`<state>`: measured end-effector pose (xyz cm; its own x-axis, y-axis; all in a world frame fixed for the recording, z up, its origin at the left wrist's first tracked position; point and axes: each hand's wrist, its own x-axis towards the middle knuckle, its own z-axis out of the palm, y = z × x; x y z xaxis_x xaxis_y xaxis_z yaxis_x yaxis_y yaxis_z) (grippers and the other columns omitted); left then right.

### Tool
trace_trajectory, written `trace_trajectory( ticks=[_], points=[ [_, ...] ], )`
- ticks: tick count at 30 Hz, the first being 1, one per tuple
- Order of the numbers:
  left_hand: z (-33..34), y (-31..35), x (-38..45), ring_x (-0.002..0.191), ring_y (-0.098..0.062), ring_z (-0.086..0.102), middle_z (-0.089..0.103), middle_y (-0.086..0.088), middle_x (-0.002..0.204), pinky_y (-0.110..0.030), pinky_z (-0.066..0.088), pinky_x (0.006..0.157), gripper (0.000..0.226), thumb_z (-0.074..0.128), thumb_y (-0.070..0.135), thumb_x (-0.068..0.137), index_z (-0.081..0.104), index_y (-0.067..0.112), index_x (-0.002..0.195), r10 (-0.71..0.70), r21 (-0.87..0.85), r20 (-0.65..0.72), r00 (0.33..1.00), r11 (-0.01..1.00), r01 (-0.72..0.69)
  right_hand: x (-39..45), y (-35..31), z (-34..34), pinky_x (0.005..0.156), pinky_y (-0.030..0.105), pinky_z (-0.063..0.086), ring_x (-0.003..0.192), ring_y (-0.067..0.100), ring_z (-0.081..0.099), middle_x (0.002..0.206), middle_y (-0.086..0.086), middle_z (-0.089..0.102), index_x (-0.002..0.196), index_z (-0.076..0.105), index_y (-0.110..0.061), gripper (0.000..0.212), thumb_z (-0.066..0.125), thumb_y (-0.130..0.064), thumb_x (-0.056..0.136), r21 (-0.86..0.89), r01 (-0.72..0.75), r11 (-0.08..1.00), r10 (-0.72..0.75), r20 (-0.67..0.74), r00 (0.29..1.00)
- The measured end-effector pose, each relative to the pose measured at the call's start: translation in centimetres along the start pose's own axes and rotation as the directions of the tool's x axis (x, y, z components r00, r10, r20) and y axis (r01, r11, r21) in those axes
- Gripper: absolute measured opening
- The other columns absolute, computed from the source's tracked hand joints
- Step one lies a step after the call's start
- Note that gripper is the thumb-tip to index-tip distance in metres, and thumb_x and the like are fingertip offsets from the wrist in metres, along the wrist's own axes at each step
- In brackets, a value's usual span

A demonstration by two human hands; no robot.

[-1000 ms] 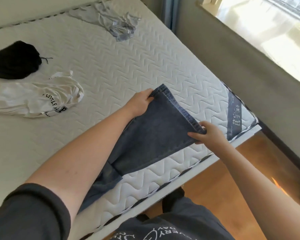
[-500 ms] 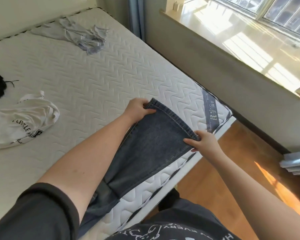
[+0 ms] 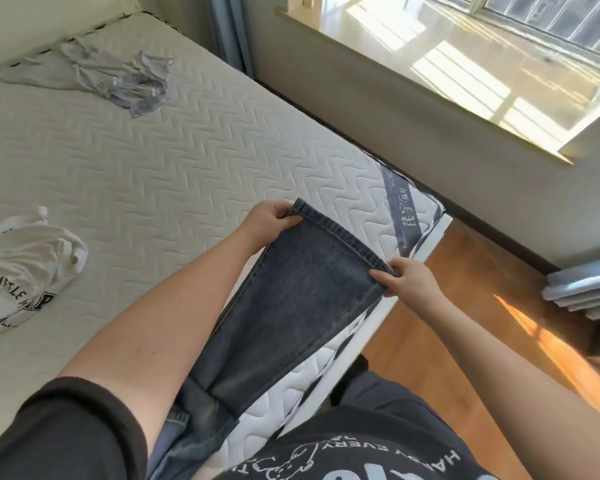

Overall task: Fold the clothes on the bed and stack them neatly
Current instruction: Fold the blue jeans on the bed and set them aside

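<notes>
A pair of dark blue jeans (image 3: 291, 299) stretches from my body over the near corner of the white quilted mattress (image 3: 174, 168). My left hand (image 3: 269, 220) pinches the far corner of the leg hem, and my right hand (image 3: 404, 282) pinches the near corner, so the hem is held taut between them above the mattress edge. The waist end hangs out of sight under my left arm. A crumpled white printed T-shirt (image 3: 21, 271) lies at the left. A rumpled light grey-blue garment (image 3: 118, 77) lies at the far end of the bed.
A wall with a sunlit windowsill (image 3: 465, 71) runs along the right side of the bed. Blue curtains (image 3: 229, 32) hang in the far corner. Wooden floor (image 3: 447, 341) lies to the right, with a white slatted object (image 3: 582, 289) beside the wall.
The view has swung to the right, so the black garment has left the frame. Both hands keep the same hold on the hem, which sits a little nearer the bed's corner.
</notes>
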<state>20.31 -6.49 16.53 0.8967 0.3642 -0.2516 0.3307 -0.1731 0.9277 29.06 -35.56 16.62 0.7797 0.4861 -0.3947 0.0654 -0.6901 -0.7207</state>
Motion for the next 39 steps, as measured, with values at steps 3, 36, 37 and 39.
trace_trajectory(
  ticks=[3,36,37,39],
  points=[
    [0.6,-0.6,3.2,0.086,-0.005,0.067,0.073,0.000,0.099,-0.024,0.054,0.085,0.016,0.062,0.004,0.094,0.072,0.012,0.104,-0.048,-0.021,-0.007,0.999,0.999,0.048,3.6,1.4,-0.5,0.062,0.032,0.056,0.057,0.018,0.072,0.068,0.001,0.072,0.078,0.066,-0.016,0.021,0.075,-0.034,0.085,0.026,-0.033,0.999,0.032,0.042,0.999],
    [14.3,-21.3,34.6,0.098,-0.028,0.064,0.070,-0.008,0.102,-0.035,0.050,0.085,0.018,0.071,0.015,0.084,0.066,0.015,0.101,-0.430,0.538,-0.151,0.890,0.720,0.439,36.2,19.8,6.0,0.067,0.029,0.041,0.085,0.022,0.060,0.089,0.000,0.066,0.099,0.066,-0.023,0.016,0.069,-0.035,0.089,-0.379,-0.330,0.864,0.425,0.199,0.883],
    [14.5,-21.7,34.4,0.101,-0.028,0.063,0.069,-0.007,0.106,-0.037,0.050,0.088,0.021,0.070,0.015,0.085,0.065,0.016,0.105,-0.425,0.545,-0.153,0.892,0.717,0.435,36.3,19.9,6.3,0.067,0.029,0.041,0.085,0.023,0.060,0.092,0.001,0.067,0.101,0.065,-0.023,0.017,0.068,-0.036,0.090,-0.415,-0.322,0.851,0.428,0.192,0.883],
    [14.5,-22.2,33.8,0.109,-0.027,0.060,0.066,-0.005,0.115,-0.039,0.048,0.094,0.034,0.070,0.016,0.085,0.061,0.018,0.118,-0.397,0.555,-0.164,0.903,0.719,0.418,36.5,20.1,6.7,0.070,0.031,0.043,0.090,0.024,0.061,0.101,0.003,0.067,0.106,0.062,-0.023,0.020,0.067,-0.035,0.090,-0.453,-0.317,0.833,0.427,0.161,0.890]
  ],
)
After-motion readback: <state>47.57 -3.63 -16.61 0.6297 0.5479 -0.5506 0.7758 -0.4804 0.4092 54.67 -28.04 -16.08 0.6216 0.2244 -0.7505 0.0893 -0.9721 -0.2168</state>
